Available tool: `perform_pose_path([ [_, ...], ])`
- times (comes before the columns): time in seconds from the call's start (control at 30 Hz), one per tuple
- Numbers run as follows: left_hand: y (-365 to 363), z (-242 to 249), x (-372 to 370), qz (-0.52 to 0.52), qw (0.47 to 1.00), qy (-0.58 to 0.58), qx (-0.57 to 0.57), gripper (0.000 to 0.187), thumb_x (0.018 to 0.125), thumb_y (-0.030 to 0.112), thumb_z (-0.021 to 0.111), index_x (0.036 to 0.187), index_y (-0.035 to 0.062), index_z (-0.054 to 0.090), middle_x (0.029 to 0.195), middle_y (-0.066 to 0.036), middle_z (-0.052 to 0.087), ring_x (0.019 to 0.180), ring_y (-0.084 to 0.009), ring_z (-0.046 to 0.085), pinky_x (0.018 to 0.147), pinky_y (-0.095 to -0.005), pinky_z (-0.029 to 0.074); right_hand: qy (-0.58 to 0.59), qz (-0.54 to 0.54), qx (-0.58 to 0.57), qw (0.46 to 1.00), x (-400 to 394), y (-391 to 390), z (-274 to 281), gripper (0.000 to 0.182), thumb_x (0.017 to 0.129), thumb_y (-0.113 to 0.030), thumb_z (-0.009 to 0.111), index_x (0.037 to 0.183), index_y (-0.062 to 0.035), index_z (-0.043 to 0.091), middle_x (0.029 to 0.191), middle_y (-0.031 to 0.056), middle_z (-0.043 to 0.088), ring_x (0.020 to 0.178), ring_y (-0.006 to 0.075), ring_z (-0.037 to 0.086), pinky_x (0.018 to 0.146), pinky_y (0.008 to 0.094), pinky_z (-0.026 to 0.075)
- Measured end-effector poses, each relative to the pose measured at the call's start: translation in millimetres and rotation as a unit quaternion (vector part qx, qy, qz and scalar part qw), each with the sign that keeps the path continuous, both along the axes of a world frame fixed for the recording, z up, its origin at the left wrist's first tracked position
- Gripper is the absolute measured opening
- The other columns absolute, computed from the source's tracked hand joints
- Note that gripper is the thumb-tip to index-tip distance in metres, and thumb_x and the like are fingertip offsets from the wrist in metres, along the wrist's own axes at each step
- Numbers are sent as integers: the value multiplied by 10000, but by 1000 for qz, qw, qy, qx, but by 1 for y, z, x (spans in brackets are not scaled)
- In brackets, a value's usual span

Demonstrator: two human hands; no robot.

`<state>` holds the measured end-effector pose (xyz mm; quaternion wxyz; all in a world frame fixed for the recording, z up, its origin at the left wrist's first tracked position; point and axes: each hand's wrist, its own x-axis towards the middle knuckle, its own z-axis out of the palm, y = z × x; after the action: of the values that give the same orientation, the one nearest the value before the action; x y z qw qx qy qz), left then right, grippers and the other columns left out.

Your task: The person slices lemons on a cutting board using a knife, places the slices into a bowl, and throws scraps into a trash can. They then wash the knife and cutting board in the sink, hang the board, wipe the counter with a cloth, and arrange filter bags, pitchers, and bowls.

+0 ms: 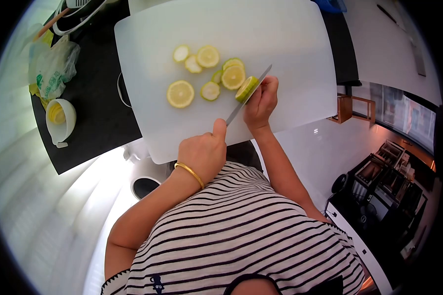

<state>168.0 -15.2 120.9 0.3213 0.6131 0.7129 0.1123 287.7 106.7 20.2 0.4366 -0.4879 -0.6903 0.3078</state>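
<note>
My left hand (204, 152), with a gold bangle at the wrist, is wrapped round the handle of a knife (234, 114). The handle itself is hidden in the fist, thumb along the top. The blade slants up to the right against a green-rinded lemon (245, 90). My right hand (262, 102) grips the lemon from the right side of the blade, and its fingers hide part of the fruit. Several cut rounds lie to the left, among them a large lemon slice (180, 94) and a pale end piece (181, 53). All rest on a white cutting board (290, 44).
A black counter (96, 118) runs along the left. On it are a white cup (61, 121) with something yellow inside, a crumpled plastic bag (59, 69) and utensils at the top. A blue object (331, 5) sits past the board's far right corner. Wooden furniture (344, 108) stands right.
</note>
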Motion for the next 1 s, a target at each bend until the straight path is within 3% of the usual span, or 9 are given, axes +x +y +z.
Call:
perform_pose_path([
  [0.37,17,-1,3,2,999,-1,-43,250,786,73,521,992,10,393,585,-158,588,505,-364,570,448,-454,441,-74,2,36,997,-2,2,6,157,882,-155,440,925,-4,437,897,156,474,651,340,530,530,376,433],
  [0.53,60,-47,7,-11,997,-1,-76,272,817,111,484,1049,0,395,660,-178,622,626,-375,615,562,-476,482,-90,11,87,992,-3,0,7,161,866,-155,452,935,-10,439,918,172,478,707,351,534,563,388,444],
  [0.63,65,-46,10,-7,997,21,-70,261,823,118,476,1045,4,398,664,-182,621,635,-382,617,570,-483,483,-76,23,97,992,4,1,13,176,859,-149,471,961,-8,443,930,186,480,744,361,531,591,394,448],
  [0.83,46,-27,0,-10,999,-1,40,322,794,92,511,1091,17,410,594,-167,592,543,-369,587,491,-468,452,-57,12,91,994,5,2,6,164,848,-94,490,979,-3,457,936,194,484,769,367,532,616,391,457],
  [0.9,34,-16,0,-12,1000,-1,27,367,787,86,519,1132,28,408,575,-156,585,518,-359,575,470,-460,440,-44,7,46,998,6,-5,6,148,845,-78,488,971,-4,461,935,192,487,768,362,534,610,389,459],
  [1.0,30,-4,-6,-11,999,-2,30,428,787,66,523,1197,38,403,554,-146,569,492,-350,559,456,-453,426,-56,-17,87,994,-1,2,7,137,838,-67,496,957,-5,468,923,187,487,755,353,535,586,385,459],
])
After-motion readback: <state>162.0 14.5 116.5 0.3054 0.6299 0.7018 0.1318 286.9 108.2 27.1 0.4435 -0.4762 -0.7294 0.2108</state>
